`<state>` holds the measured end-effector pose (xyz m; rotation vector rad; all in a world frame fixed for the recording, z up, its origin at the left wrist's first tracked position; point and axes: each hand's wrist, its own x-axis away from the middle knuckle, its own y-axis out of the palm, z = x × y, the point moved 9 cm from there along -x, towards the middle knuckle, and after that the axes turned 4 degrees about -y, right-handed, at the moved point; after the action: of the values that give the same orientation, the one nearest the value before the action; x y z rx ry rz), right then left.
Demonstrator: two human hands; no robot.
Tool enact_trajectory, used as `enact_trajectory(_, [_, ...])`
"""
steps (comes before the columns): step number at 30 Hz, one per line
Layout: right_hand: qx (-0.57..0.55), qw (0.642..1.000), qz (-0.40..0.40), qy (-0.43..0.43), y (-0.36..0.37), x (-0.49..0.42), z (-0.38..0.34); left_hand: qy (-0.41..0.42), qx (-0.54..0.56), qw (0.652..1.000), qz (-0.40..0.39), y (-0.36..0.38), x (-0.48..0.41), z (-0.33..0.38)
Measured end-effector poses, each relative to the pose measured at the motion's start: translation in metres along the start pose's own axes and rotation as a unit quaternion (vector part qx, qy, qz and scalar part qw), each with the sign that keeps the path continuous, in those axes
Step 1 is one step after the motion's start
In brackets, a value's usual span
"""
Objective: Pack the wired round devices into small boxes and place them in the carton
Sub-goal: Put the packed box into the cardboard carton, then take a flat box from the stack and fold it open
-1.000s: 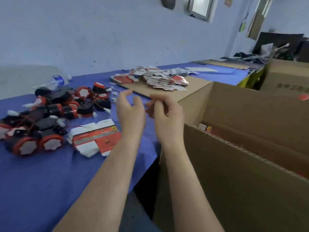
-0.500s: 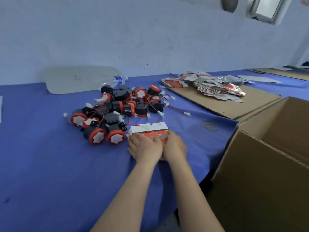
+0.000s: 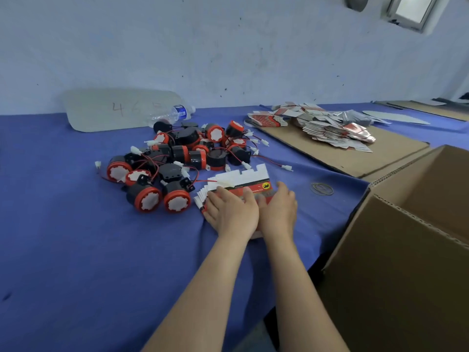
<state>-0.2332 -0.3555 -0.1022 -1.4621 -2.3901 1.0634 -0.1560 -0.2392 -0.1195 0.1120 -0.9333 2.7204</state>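
Note:
A heap of black round devices with red rims, white caps and thin red-black wires lies on the blue tablecloth. Just right of the heap sits a small stack of flat red-and-white boxes. My left hand lies flat on the stack's near part, fingers fairly straight. My right hand rests beside it on the stack's right end, fingers extended over the top sheet. The open brown carton stands at the right edge of the table; its inside is hidden from here.
A brown cardboard sheet at the back right carries a big pile of flat boxes. Rubber bands lie between stack and carton. A plastic bottle and a pale board lean at the wall.
My hands came down from in front of the carton onto the flat box stack. Since half a second ago they have spread slightly over it, the right fingers reaching further forward.

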Motion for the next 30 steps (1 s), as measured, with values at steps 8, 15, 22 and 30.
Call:
enact_trajectory(8, [-0.308, 0.931, 0.162, -0.113, -0.082, -0.007, -0.035, 0.174, 0.243, 0.953, 0.041, -0.06, 0.005, 0.049])
enact_trajectory(15, [-0.291, 0.919, -0.026, -0.267, 0.004, 0.02, -0.145, 0.199, 0.327, 0.908, 0.167, -0.17, -0.021, 0.022])
enact_trajectory(22, [-0.355, 0.883, -0.146, -0.271, 0.124, 0.079, -0.215, 0.097, 0.375, 0.876, 0.287, -0.245, -0.045, -0.09])
enact_trajectory(30, [-0.428, 0.841, -0.207, -0.258, 0.175, 0.121, -0.224, 0.121, 0.409, 0.86, 0.282, -0.263, -0.049, -0.151])
